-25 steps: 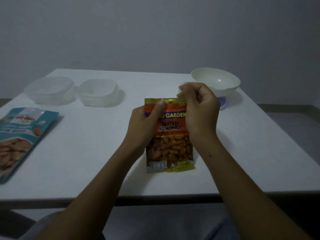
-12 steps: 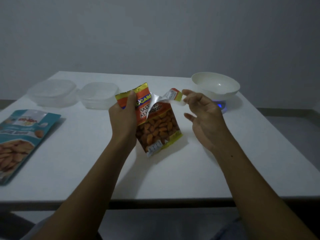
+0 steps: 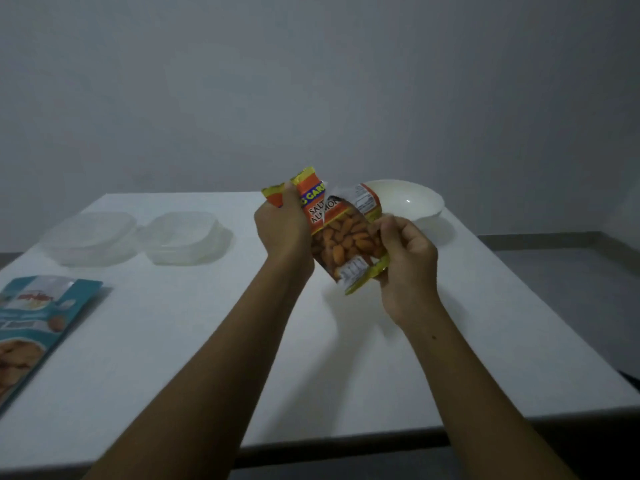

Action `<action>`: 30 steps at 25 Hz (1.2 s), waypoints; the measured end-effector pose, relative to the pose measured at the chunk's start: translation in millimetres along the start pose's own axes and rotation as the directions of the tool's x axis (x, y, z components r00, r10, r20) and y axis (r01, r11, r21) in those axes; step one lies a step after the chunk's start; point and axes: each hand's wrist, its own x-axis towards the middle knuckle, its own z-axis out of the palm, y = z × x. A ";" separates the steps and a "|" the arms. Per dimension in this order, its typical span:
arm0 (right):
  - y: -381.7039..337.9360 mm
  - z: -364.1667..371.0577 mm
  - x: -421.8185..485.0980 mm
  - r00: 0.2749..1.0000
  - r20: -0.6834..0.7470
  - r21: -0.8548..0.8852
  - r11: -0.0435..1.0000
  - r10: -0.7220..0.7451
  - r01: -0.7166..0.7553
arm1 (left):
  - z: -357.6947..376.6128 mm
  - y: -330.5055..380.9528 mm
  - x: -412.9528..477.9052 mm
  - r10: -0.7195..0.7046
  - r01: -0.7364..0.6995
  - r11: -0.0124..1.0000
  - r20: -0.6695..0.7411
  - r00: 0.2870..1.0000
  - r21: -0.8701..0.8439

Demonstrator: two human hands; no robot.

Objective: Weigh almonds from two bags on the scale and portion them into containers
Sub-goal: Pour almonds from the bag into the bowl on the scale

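A: Orange bag [image 3: 346, 237] of almonds, position?

B: Held up above the white table [image 3: 207, 323], around mid-table and clear of the surface. It is tilted, with the top leaning left. The top is torn open, and a loose flap with small print folds over to the right.

A: Hands?

B: The left hand [image 3: 282, 233] grips the upper left corner, fingers curled round it and thumb on the front. The right hand [image 3: 407, 261] pinches the lower right edge with curled fingers.

A: Anything else on the table?

B: A white bowl [image 3: 408, 200] sits at the far right, behind the bag and partly hidden by the flap. Two clear containers are at the far left, one [image 3: 90, 237] just beside the other [image 3: 183, 237]; whether they touch, cannot tell. A teal bag [image 3: 34, 323] lies flat at the left edge, cut off by the frame.
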 end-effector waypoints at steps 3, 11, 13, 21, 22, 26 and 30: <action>-15.8 -11.3 13.2 0.993 -0.117 0.070 0.997 -0.009 0.017 | 23.3 -5.3 5.1 0.073 -0.080 0.988 0.052 0.996 0.130; -53.9 -49.4 77.2 0.976 -0.165 0.168 0.979 0.140 -0.112 | 78.0 -9.9 19.2 -0.099 0.037 0.975 0.278 0.955 0.219; -60.8 -55.1 97.9 0.965 -0.168 0.165 0.971 0.200 -0.173 | 92.3 -10.3 27.1 -0.129 0.083 0.983 0.297 0.946 0.162; -65.5 -67.8 141.3 0.951 0.005 0.422 0.861 0.309 -0.282 | 114.6 -29.5 62.1 -0.046 0.002 0.995 0.433 0.900 0.100; -64.6 -68.1 142.5 0.953 0.032 0.445 0.850 0.300 -0.283 | 116.0 -33.2 66.4 -0.035 -0.014 0.994 0.442 0.896 0.106; -63.6 -66.0 143.8 0.959 0.075 0.487 0.830 0.272 -0.273 | 122.5 -42.8 80.4 -0.009 -0.048 0.991 0.421 0.907 0.127; -61.1 -66.3 145.7 0.949 0.168 0.545 0.777 0.268 -0.316 | 121.1 -44.4 84.6 0.031 -0.120 0.980 0.475 0.879 0.159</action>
